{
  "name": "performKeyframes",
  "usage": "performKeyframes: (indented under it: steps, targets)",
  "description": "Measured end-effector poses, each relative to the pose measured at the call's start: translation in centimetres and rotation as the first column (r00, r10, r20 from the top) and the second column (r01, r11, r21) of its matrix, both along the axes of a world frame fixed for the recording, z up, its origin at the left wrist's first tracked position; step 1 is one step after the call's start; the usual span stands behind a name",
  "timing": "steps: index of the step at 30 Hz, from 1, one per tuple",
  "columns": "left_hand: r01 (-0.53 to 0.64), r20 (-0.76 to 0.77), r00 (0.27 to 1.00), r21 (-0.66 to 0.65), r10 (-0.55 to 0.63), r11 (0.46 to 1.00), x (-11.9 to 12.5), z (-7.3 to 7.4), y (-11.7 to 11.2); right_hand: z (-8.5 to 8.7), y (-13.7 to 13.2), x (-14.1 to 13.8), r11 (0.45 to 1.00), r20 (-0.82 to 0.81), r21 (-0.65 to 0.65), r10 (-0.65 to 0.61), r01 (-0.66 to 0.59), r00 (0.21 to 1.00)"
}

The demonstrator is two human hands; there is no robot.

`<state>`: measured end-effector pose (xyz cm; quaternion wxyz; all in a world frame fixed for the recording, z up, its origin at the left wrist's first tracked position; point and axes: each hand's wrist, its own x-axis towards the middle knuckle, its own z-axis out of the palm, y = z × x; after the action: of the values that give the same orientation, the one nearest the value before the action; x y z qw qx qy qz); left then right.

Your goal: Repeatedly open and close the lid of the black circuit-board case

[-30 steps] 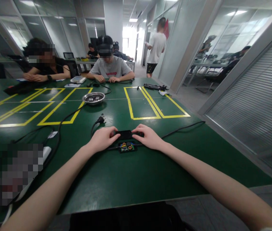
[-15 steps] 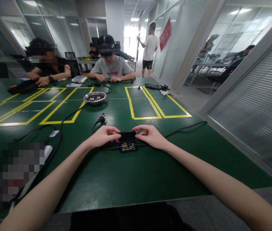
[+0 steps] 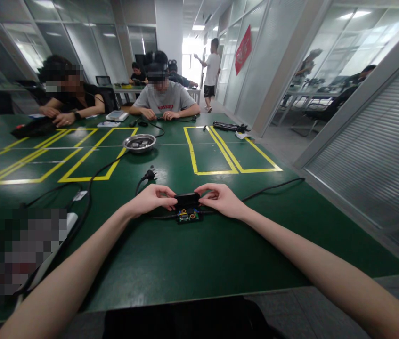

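Note:
Between my hands I hold a black plastic casing half (image 3: pixel 187 200), which looks like the cover of a power adapter. My left hand (image 3: pixel 152 197) pinches its left end, and my right hand (image 3: pixel 221 200) pinches the right end. Just below it on the near side lies a circuit board (image 3: pixel 189 216) with yellow ring coils, seated in a black lower shell. Black cables run out from both sides of the board. Past my left hand, a black power plug (image 3: pixel 150 175) rests on the green table (image 3: pixel 171 268).
A steel bowl (image 3: pixel 139 143) with metal parts stands farther back. Yellow tape (image 3: pixel 216 173) marks rectangles on the tabletop. A folded black tripod-like item (image 3: pixel 230 127) lies at the far edge. At left is a blurred-out item beside a white strip (image 3: pixel 68 226). Co-workers sit opposite.
The black cover has tilted slightly in my fingers, above the circuit board. In the background, a walking person has moved farther down the corridor.

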<state>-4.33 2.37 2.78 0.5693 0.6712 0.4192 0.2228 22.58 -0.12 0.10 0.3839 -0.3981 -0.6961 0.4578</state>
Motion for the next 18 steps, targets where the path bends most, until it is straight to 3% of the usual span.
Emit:
performKeyframes:
  steps: [18]
  targets:
    - [0.022,0.092,0.996,-0.073,-0.015,0.997,-0.03,-0.12,0.10,0.75,-0.45,0.19,0.999,0.057,0.030,0.035,-0.037,0.998]
